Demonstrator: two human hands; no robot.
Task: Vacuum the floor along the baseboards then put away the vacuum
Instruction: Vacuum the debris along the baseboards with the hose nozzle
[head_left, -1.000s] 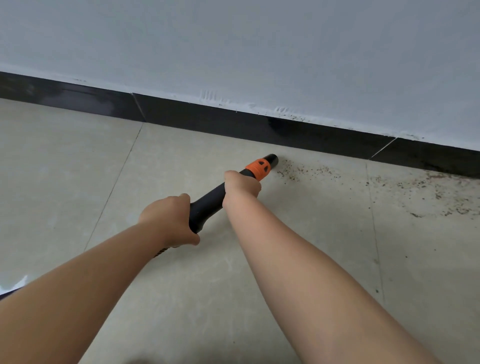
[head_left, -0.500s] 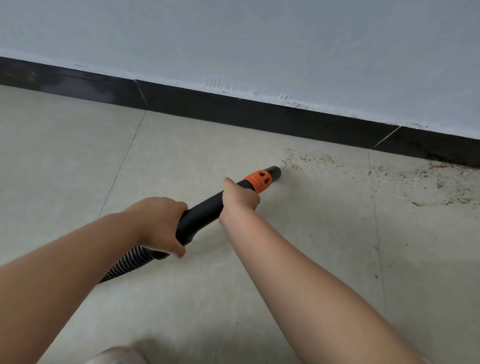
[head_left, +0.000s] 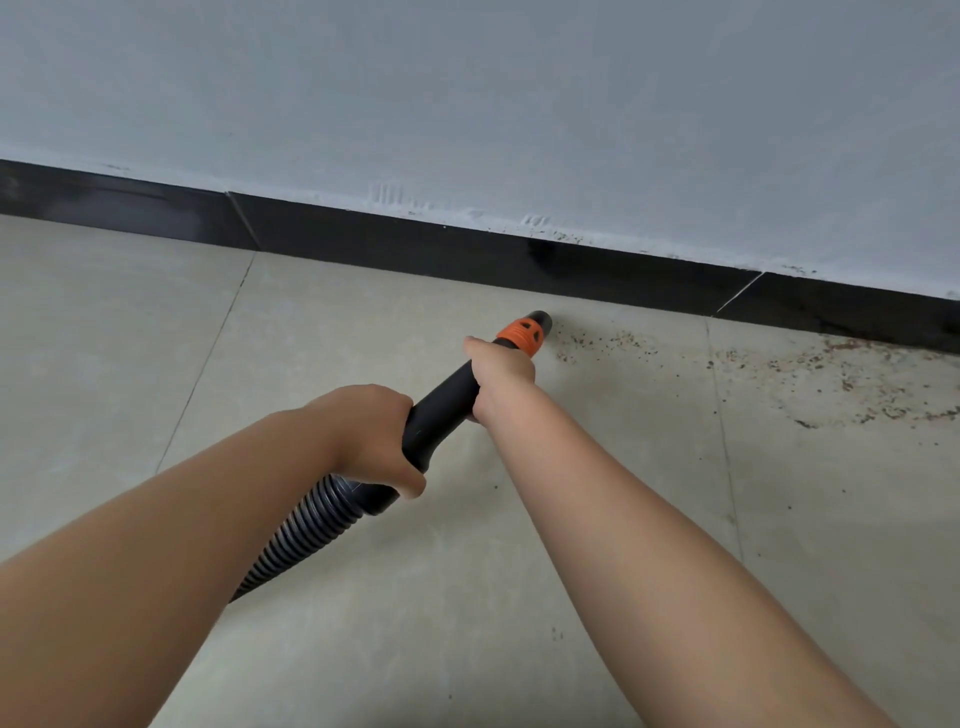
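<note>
The vacuum nozzle (head_left: 537, 318) is now lying closer to the baseboard (head_left: 467, 254), beside the dirt specks (head_left: 608, 345); the left hand (head_left: 371, 436) and right hand (head_left: 501, 371) are both gripping the black wand (head_left: 441, 405).

The black plastic vacuum nozzle (head_left: 447, 400) is lying left of the scattered brown crumbs (head_left: 608, 345), before the black baseboard (head_left: 467, 252), on the beige tiled floor (head_left: 519, 571).

Both arms outstretched, grips (head_left: 371, 439) (head_left: 503, 375) clenched
</note>
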